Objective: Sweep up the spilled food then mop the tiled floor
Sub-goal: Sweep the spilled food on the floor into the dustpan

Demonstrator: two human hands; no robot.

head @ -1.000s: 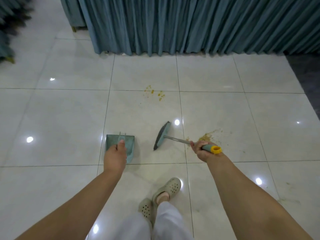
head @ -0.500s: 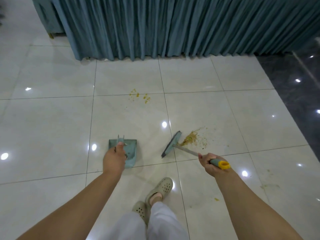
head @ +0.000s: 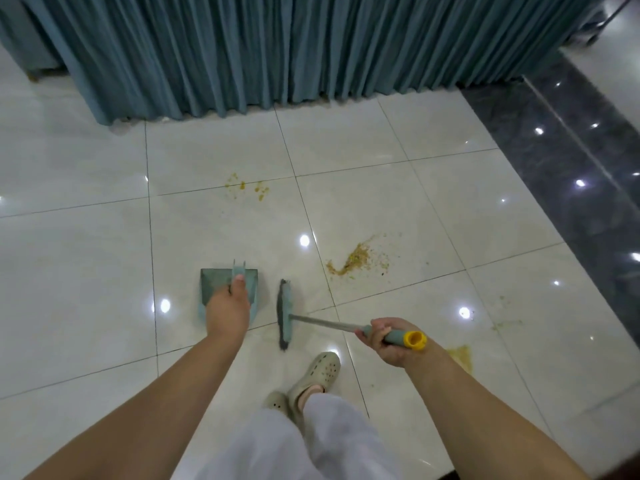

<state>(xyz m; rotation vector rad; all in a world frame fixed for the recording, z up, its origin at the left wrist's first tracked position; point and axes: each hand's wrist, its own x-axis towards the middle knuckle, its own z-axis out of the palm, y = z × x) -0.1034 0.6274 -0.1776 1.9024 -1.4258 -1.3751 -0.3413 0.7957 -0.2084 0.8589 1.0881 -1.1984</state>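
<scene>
broom head now beside dustpan, off crumbs

Open tile is lying between the broom head and the main pile of spilled food, with nothing standing in that gap. The dustpan is sitting just beside the broom head on its left. The curtain is hanging down to the floor beyond the smaller spill, closing off the far side.

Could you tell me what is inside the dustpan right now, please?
No food shows inside the dustpan; its visible tray looks bare. The left hand holding its handle covers the near part, so that cannot be checked.
</scene>
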